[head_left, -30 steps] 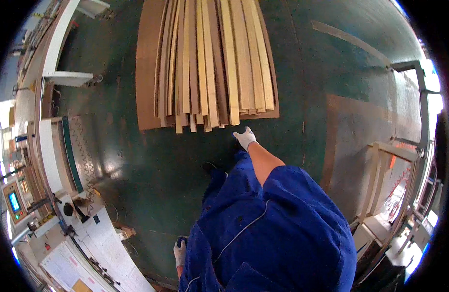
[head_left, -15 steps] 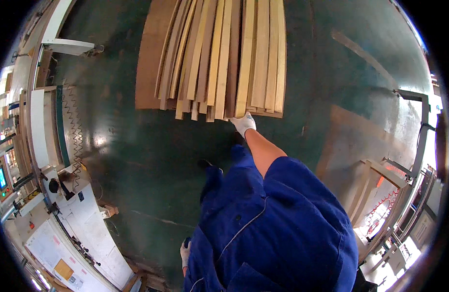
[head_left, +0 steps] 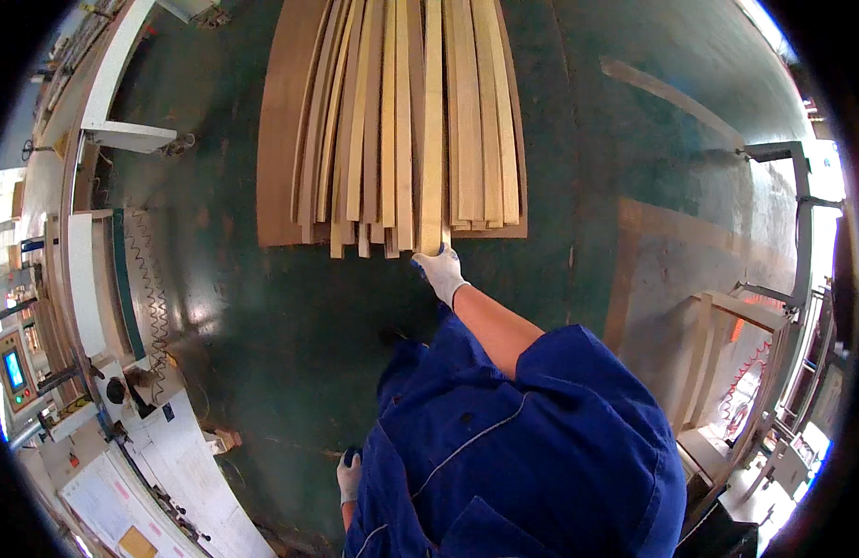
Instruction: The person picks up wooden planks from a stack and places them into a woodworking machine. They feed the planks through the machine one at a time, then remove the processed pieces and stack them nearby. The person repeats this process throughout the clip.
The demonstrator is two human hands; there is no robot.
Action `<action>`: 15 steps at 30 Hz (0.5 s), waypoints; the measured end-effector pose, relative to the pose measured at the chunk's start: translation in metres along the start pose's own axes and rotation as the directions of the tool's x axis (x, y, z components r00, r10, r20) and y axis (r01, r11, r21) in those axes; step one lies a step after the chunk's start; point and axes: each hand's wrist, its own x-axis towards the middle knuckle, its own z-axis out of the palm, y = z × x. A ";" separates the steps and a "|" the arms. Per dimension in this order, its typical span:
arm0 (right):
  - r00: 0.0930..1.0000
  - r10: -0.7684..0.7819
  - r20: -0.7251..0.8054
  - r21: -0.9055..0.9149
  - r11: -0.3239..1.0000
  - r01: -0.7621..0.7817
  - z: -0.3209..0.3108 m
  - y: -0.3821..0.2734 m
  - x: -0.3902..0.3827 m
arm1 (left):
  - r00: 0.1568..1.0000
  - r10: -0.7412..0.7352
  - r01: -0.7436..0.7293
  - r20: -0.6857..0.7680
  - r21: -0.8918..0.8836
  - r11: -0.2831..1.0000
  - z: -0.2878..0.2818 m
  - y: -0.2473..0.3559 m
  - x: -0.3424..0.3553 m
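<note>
My right hand [head_left: 439, 265], in a white glove with blue fingertips, is closed on the end of a pale yellow plank [head_left: 431, 167] at the near edge of a wide stack of long wooden strips [head_left: 359, 158]. The strips lie lengthwise on a brown board [head_left: 281, 167], their ends uneven. My left hand [head_left: 348, 474], gloved alike, hangs low at my side beside my blue workwear, away from the wood; its fingers are too small and partly hidden to tell whether they hold anything.
A machine bench with a lit control panel [head_left: 15, 372], coiled hose [head_left: 155, 279] and white top [head_left: 197, 474] runs along the left. A white frame arm [head_left: 132, 135] juts out at upper left. Wooden and metal frames [head_left: 736, 325] stand at the right, on green floor [head_left: 262, 325].
My right hand was reaching toward the plank ends a second ago; it has since closed on one, whose end now sticks out nearer me than its neighbours. My left hand stays low.
</note>
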 end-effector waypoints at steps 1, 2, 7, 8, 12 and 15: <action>0.999 0.011 0.050 0.022 1.000 -0.013 -0.004 -0.006 -0.007 | 1.000 0.017 -0.017 -0.006 -0.026 1.000 -0.002 -0.004 0.005; 0.994 -0.078 0.082 0.019 0.997 0.077 -0.006 -0.006 -0.007 | 0.999 0.033 -0.034 -0.013 -0.052 0.998 -0.005 -0.008 0.010; 0.965 -0.132 0.225 -0.114 0.980 0.161 -0.003 0.006 0.006 | 0.993 0.115 -0.115 0.008 0.131 0.985 -0.004 -0.016 0.029; 0.962 -0.176 0.208 -0.179 0.960 0.214 -0.006 -0.008 -0.006 | 0.986 0.161 -0.163 0.043 0.049 0.985 -0.002 -0.041 0.035; 0.890 0.019 0.456 0.486 0.832 -0.267 0.004 0.014 0.007 | 0.980 0.197 -0.198 0.031 0.251 0.948 -0.006 -0.046 0.042; 0.869 0.191 0.457 0.560 0.697 -0.448 0.002 0.042 0.020 | 0.991 0.133 -0.132 0.009 0.214 0.968 0.011 -0.048 0.038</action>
